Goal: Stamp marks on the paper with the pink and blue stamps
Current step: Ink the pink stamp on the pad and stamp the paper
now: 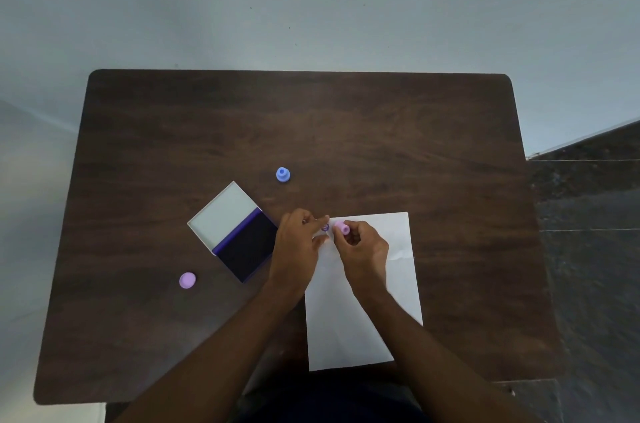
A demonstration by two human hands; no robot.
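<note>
While the right hand (363, 246) pinches the pink stamp (342, 227), the left hand (298, 242) rests open-fingered on paper (388, 284) atop a dark wooden table (311, 131)

Dim, even, cool-toned light with no clear source. Only faint, soft shadows under the forearms on the dark brown wooden table (346, 131). No glare on the white rectangular paper sheet (388, 287), though somewhat bluish. Soft throughout, slightly blurred at the hands. Wide-angle bowing of table edges, strongest toward corners.
</note>
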